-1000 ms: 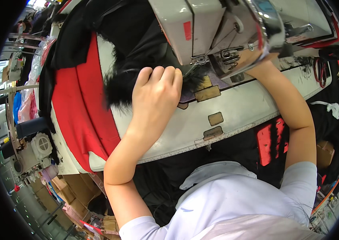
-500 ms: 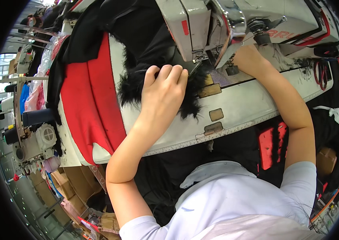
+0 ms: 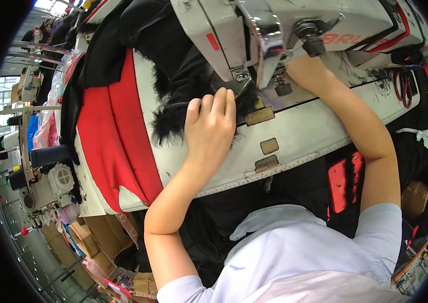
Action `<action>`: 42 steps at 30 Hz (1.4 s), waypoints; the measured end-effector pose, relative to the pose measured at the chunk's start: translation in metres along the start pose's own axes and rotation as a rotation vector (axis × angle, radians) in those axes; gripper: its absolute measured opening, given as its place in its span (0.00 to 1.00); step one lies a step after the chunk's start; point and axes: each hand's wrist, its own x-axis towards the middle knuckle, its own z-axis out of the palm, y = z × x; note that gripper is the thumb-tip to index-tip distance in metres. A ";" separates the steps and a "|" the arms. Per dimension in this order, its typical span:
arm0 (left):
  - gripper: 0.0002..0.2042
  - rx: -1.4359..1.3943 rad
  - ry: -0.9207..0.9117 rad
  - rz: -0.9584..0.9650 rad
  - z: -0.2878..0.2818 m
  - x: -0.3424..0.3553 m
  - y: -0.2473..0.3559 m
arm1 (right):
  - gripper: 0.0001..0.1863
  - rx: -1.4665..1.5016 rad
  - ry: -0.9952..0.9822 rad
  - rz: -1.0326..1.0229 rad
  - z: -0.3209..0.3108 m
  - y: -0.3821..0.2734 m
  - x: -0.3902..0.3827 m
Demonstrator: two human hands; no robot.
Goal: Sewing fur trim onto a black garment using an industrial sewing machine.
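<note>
A piece of black fabric with a long furry edge [image 3: 169,121] lies on the sewing machine's bed, its front part beneath the needle area. My left hand [image 3: 210,129] is closed on that fabric, knuckles up, fingers together just in front of the presser foot [image 3: 240,74]. The white sewing machine [image 3: 198,31] stands over the far end of the cloth. My right hand [image 3: 309,74] reaches in under the machine's arm. Its fingers are hidden behind the machine head, so what they touch does not show.
Red fabric [image 3: 115,136] hangs over the table's left side, with black cloth beyond it. A ruler strip [image 3: 294,164] runs along the near table edge. Red-handled scissors [image 3: 404,93] lie at the right end. Dark cloth [image 3: 204,222] fills the space below the table.
My left hand has moved closer to the presser foot. Less of the fur shows on the hand's right side. My right hand stays behind the machine head, and the view has shifted slightly.
</note>
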 end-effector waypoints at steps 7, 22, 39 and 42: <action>0.16 0.038 0.012 0.180 0.005 0.016 -0.008 | 0.06 0.041 0.176 0.104 0.026 0.017 -0.013; 0.14 -0.116 0.121 0.204 0.013 0.018 -0.018 | 0.00 0.067 -0.080 -0.118 0.008 0.005 -0.010; 0.15 -0.015 0.068 0.192 0.005 0.022 -0.008 | 0.00 0.098 0.072 -0.070 -0.002 0.000 -0.005; 0.15 -0.092 0.024 0.174 0.004 0.023 -0.015 | 0.00 0.018 -0.009 -0.063 -0.008 -0.004 -0.003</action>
